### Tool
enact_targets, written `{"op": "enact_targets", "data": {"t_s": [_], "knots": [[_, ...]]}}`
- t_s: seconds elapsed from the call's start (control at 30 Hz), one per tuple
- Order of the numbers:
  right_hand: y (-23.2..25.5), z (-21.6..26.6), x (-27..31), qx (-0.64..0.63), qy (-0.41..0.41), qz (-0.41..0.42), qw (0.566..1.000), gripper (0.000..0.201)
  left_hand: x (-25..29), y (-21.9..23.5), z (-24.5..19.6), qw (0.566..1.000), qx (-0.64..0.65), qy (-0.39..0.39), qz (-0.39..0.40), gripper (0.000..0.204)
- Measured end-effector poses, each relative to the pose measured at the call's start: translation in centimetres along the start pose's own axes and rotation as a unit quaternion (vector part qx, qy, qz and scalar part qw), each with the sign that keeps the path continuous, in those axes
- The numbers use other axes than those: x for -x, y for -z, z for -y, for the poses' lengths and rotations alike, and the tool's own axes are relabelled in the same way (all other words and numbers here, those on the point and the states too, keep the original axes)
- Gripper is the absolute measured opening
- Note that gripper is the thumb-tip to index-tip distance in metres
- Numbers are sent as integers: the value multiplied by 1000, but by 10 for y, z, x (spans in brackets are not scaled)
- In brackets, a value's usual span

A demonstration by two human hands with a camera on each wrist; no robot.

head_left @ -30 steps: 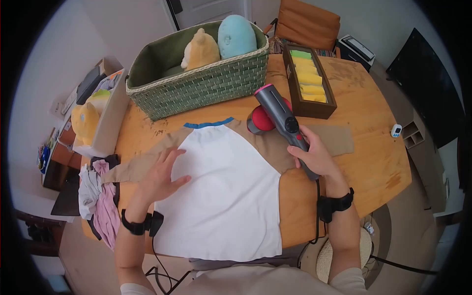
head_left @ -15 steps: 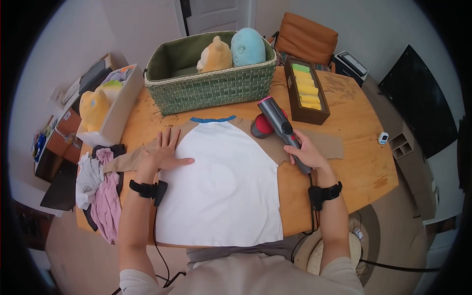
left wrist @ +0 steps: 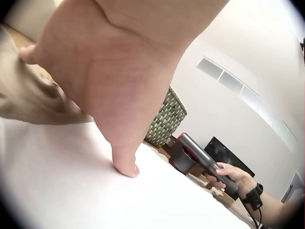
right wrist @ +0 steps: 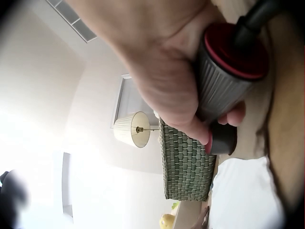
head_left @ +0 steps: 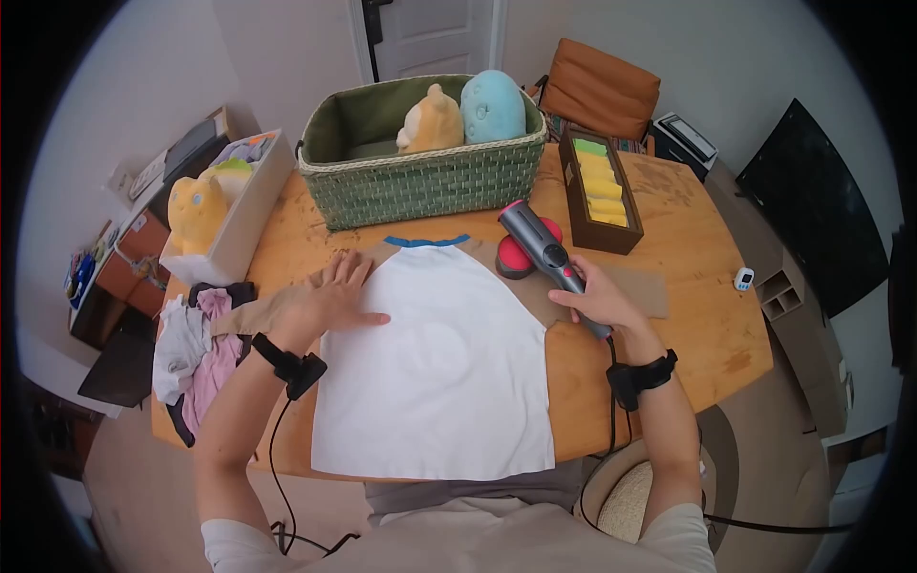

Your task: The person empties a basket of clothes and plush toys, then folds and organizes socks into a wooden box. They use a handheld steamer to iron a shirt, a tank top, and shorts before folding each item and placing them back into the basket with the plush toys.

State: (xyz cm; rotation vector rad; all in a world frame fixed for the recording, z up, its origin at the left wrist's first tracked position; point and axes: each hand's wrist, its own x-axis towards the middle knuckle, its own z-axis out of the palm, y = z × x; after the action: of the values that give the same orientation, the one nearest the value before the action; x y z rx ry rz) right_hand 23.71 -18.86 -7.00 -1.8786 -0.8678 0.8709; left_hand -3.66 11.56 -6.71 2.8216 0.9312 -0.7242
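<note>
A raglan shirt [head_left: 435, 368] with a white body, tan sleeves and blue collar lies spread on the table. My left hand [head_left: 334, 291] rests on its left shoulder and sleeve, fingers spread; in the left wrist view the thumb tip touches the white cloth. My right hand [head_left: 602, 296] grips the handle of a grey-and-red corded handheld appliance [head_left: 531, 234], shaped like a hair dryer. Its round red-and-dark head overlaps the right sleeve in the head view. Seen from the right wrist, fingers wrap the ribbed handle [right wrist: 221, 88] above its red end cap, where the cord leaves.
A green woven basket [head_left: 420, 191] with two plush toys stands behind the shirt. To its right is a brown box [head_left: 626, 235] of folded yellow and green cloths. A white bin [head_left: 250, 224] with a yellow plush and heaped clothes [head_left: 203, 344] lie at left.
My left hand has come down from above the shirt onto its left shoulder, fingers spreading out. My right hand still holds the appliance over the right sleeve. The head view has shifted.
</note>
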Motion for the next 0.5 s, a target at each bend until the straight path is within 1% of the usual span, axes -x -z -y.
{"op": "enact_targets", "data": {"t_s": [0.03, 0.1, 0.13, 0.2, 0.23, 0.27, 0.3, 0.33, 0.4, 0.47, 0.5], "knots": [[-1, 7, 2, 0, -1, -1, 1000, 57, -6, -4, 3, 1000, 0, -1, 0, 118], [-4, 17, 1, -22, 27, 13, 999, 55, -23, -12, 14, 989, 76, -119, -50, 115], [-6, 19, -3, -22, 27, 11, 999, 55, -27, -11, 12, 989, 75, -121, -50, 115], [-11, 24, -15, -67, 41, 63, 995, 61, -38, -6, 4, 985, 66, -150, -44, 118], [-15, 27, -19, -55, 53, 78, 994, 59, -39, -1, 0, 985, 67, -154, -44, 118], [-17, 29, -23, -54, 50, 75, 994, 59, -37, 6, -3, 992, 51, -115, -10, 120], [-20, 30, -27, -51, 49, 123, 990, 58, -38, 10, -6, 996, 34, -75, 25, 121], [-22, 30, -31, -49, 48, 169, 983, 58, -42, 8, -6, 996, 34, -81, 26, 121], [-27, 24, -34, -26, 32, 170, 985, 57, -47, 0, 1, 998, 29, -60, 11, 127], [-25, 23, -35, 24, 43, 194, 980, 57, -51, -3, 6, 997, 32, -66, 6, 129], [-20, 18, -39, 36, 29, 216, 975, 58, -52, -6, 7, 997, 37, -69, 11, 132]]}}
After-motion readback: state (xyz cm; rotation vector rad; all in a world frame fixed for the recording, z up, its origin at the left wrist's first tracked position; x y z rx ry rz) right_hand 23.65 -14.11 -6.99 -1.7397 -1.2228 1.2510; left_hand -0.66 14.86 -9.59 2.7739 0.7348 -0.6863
